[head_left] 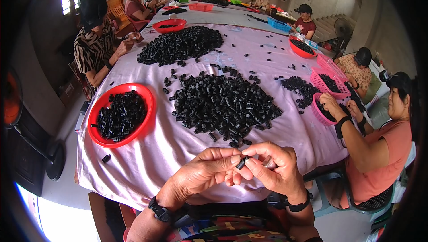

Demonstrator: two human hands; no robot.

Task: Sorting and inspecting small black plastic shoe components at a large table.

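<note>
Close to the table's near edge, my left hand [207, 167] and my right hand [278, 170] meet, both pinching one small black cylindrical piece [242, 162] between thumbs and fingertips. Something pale and clear [269, 162] shows by the curled fingers of my right hand; I cannot make out what it is. Just beyond my hands lies a large heap of similar black cylinders [223, 101] on the pink cloth [178, 148]. To the left stands a round red basin [150, 108] holding many more of them.
Another black heap [183, 43] lies farther back, near a second red basin [169, 26]. At right, a person [379, 148] works over a pink basket [322, 116]. Several other people sit around the long table. A fan [55, 155] stands at far left.
</note>
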